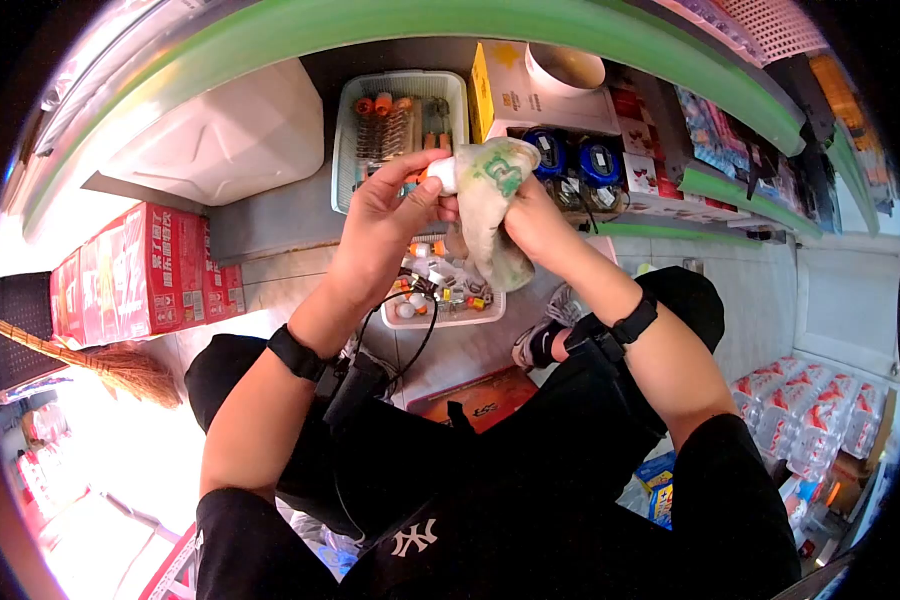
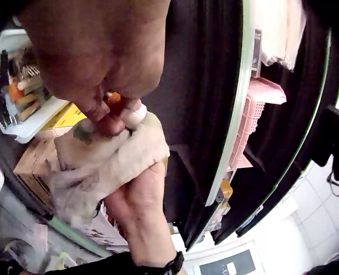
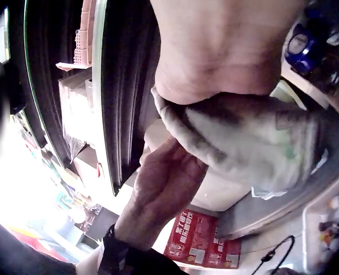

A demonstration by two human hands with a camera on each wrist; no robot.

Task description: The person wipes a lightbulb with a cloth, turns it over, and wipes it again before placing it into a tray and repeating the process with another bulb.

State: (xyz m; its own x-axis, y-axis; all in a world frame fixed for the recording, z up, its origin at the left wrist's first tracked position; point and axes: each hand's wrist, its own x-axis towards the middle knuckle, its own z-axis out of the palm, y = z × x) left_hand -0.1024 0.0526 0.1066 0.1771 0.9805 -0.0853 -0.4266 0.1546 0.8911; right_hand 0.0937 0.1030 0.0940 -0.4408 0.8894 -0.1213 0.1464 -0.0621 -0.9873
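Observation:
My left hand [image 1: 388, 215] pinches a small white-and-orange bulb-shaped item [image 1: 442, 176] between thumb and fingers. In the left wrist view its rounded white end [image 2: 135, 116] shows past the fingertips, with orange behind it. A pale, stained cloth [image 1: 492, 205] with a green print is gripped by my right hand [image 1: 542, 228], bunched against the white end. Most of the right fingers are hidden in the cloth's folds, which hang down below the hand. Both hands are close together in front of the shelf, over a white tray [image 1: 460, 318] of small mixed items.
On the shelf stand a light basket [image 1: 342, 150] of tools and orange-ended items, a yellow-and-white box [image 1: 500, 100] with a bowl on it, and blue round devices [image 1: 600, 162]. A large white container [image 1: 240, 135], red cartons [image 1: 135, 270] and a broom [image 1: 120, 370] are at left. A cable hangs near the tray.

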